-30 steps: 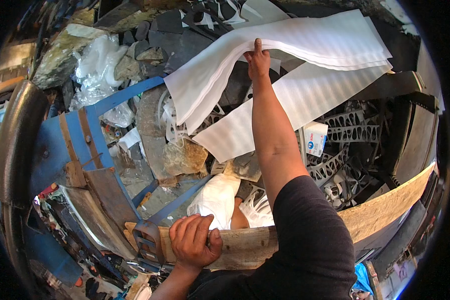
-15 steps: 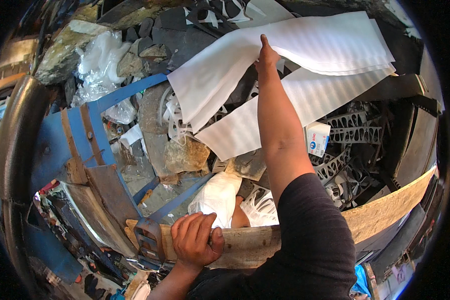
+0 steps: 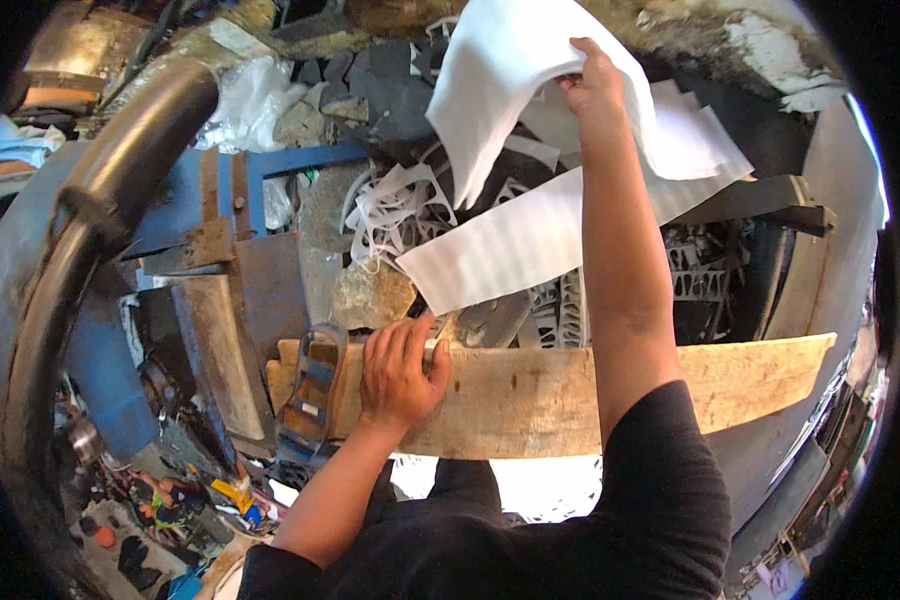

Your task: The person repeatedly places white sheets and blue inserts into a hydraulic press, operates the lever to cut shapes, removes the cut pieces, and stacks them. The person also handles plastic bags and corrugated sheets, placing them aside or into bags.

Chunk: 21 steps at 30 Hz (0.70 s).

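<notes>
Closest in, a black shirt (image 3: 570, 545) fills the lower middle, and both bare forearms reach forward from its short sleeves. Just beyond it a long worn wooden plank (image 3: 530, 405) runs crosswise, with a bent metal bracket (image 3: 312, 385) near its left end. The left hand (image 3: 402, 370) rests on the plank beside that bracket, fingers curled and thumb apart; whether its grip clasps the edge, I cannot tell. At far left a thick, dull metal pipe (image 3: 140, 150) slants upward. Past the plank sit a rough stone (image 3: 375, 295) and, to its right, a strip of white sheet (image 3: 500, 245) lying aslant, its right part passing behind the right forearm. White cut-out scraps (image 3: 405, 210) are tangled left of that strip, beyond the stone, and a blue metal frame (image 3: 305, 160) stands farther left. Farther out, the right hand (image 3: 595, 85) has its grip closed on the near edge of the folded white sheets (image 3: 510, 70), which arch over it and droop on both sides, the left end hanging just beside the scraps. Beyond, crumpled clear plastic (image 3: 255, 100) lies at upper left, with a pale rough wall (image 3: 670, 30) at the back.
</notes>
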### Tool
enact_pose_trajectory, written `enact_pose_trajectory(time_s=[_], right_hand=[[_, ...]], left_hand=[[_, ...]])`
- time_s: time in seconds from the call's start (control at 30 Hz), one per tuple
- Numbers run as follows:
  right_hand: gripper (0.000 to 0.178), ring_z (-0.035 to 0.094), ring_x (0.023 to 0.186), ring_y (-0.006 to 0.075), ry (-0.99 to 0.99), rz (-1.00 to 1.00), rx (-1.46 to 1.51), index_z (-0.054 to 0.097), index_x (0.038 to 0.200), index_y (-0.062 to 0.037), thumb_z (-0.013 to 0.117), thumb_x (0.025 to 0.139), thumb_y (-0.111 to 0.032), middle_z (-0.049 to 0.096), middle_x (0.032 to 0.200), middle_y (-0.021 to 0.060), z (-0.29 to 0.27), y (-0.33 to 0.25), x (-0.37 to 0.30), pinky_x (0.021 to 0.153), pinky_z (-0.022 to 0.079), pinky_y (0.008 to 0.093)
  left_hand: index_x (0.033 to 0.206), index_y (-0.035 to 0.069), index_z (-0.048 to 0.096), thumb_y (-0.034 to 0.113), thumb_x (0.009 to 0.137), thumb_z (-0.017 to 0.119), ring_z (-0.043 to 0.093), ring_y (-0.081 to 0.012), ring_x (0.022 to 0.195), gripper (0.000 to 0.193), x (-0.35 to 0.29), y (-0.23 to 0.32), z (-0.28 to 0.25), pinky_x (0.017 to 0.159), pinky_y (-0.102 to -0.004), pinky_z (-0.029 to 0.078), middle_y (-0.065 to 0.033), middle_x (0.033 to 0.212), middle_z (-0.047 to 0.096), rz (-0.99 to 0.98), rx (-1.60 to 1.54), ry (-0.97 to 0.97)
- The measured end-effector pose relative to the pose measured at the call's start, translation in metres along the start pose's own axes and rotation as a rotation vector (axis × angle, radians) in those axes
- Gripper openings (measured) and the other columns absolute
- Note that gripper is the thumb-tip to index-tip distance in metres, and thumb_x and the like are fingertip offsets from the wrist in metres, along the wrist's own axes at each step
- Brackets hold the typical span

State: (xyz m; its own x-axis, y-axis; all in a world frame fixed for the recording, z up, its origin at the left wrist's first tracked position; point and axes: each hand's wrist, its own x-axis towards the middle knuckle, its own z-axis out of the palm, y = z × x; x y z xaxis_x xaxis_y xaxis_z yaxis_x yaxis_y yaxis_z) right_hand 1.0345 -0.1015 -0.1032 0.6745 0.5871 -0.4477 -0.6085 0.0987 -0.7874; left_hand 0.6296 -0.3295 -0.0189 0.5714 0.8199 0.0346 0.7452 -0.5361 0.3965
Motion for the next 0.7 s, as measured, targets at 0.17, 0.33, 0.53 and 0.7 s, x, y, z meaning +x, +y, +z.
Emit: enact_pose_trajectory(time_s=[0.17,0.33,0.53,0.7], right_hand=[[0.044,0.061,0.099,0.0271,-0.120,-0.237,0.104,0.055,0.121,-0.0010,0.072,0.081,-0.011,0.061,0.110,0.0134,0.039,-0.145,-0.180,0.083,0.054,0.0443],[0.038,0.062,0.100,0.0227,-0.251,-0.494,0.102,0.060,0.116,-0.0046,0.074,0.081,-0.013,0.063,0.110,0.0092,0.044,-0.258,-0.322,0.084,0.055,0.0414],[0.041,0.065,0.103,0.0244,-0.400,-0.704,-0.004,0.056,0.120,0.0009,0.067,0.085,-0.019,0.067,0.113,0.0116,0.016,-0.370,-0.461,0.093,0.053,0.0335],[0.041,0.061,0.110,0.0247,-0.382,-0.918,-0.218,0.055,0.125,-0.0007,0.061,0.090,-0.022,0.062,0.118,0.0124,-0.023,-0.431,-0.507,0.094,0.051,0.0368]], left_hand=[[0.124,0.001,0.054,0.033,0.091,0.064,0.058,-0.0382,0.103,0.047,0.001,0.005,-0.006,0.089,-0.0466,0.045,-0.0194,0.110,0.061,0.032,-0.127,0.163],[0.146,0.001,0.034,0.058,0.092,0.057,0.041,-0.0326,0.134,0.082,0.041,0.004,-0.016,0.109,-0.0466,0.035,-0.0207,0.146,0.039,-0.428,-1.093,0.276],[0.149,0.002,0.030,0.066,0.098,0.034,0.052,-0.0301,0.127,0.082,0.084,0.085,-0.132,0.101,-0.0437,0.047,-0.0192,0.144,0.046,0.106,-1.988,-0.016],[0.140,-0.004,0.040,0.034,0.100,0.053,0.059,-0.0328,0.119,0.057,0.071,0.130,-0.203,0.096,-0.0487,0.053,-0.0220,0.131,0.056,0.066,-1.999,-0.238]])
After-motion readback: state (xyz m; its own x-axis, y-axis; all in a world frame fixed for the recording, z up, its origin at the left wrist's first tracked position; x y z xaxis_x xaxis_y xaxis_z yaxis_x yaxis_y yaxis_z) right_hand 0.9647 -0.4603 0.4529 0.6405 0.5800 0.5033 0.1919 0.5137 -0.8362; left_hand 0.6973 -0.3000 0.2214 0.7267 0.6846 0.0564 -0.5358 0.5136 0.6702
